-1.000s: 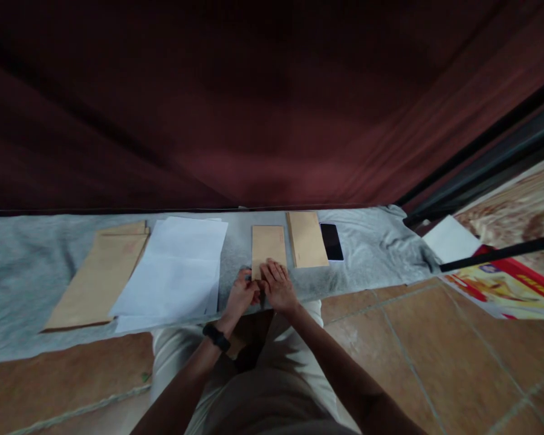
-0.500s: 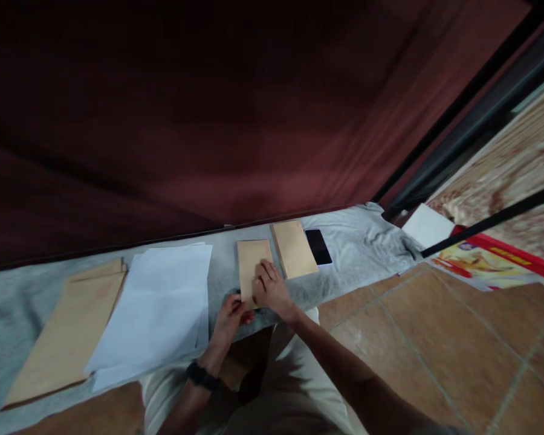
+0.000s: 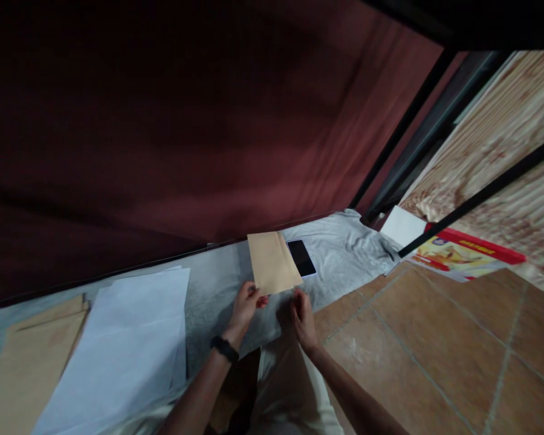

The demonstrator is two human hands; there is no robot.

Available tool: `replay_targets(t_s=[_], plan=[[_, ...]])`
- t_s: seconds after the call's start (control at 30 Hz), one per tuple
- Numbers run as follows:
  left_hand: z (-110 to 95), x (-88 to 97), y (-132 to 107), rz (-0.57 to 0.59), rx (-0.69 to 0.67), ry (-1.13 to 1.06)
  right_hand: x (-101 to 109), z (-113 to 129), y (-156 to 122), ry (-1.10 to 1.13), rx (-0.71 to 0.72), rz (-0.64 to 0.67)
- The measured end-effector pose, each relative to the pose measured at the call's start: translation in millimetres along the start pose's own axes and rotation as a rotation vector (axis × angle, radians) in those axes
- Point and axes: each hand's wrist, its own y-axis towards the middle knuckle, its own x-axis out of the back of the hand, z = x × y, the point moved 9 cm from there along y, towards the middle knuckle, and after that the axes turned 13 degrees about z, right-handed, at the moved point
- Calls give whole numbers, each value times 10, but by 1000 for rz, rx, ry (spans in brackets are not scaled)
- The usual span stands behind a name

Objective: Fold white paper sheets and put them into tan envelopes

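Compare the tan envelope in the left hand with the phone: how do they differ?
The envelope is tan, while the phone has a dark face with a pale edge. The envelope looks larger than the phone. The left hand holds the envelope near its lower left corner; the phone lies untouched on the grey cloth. Both are rectangular.

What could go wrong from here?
The left hand holds the envelope near one corner, so it might tilt or slip. In this view the envelope overlaps the stack, so it could push that askew. The phone, close beside the stack, may get nudged.
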Motion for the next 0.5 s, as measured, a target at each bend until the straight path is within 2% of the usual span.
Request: replay_targets(t_s=[0.1,0.2,0.5], plan=[[19,-131,180,5,5,7,50,-169,-19,59,-45,-62],[50,-200,285,5,13,21,29,-224,-18,60,-52,-72],[214,-223,451,-1,55,169,-22,-88,-27,-96,106,-19]])
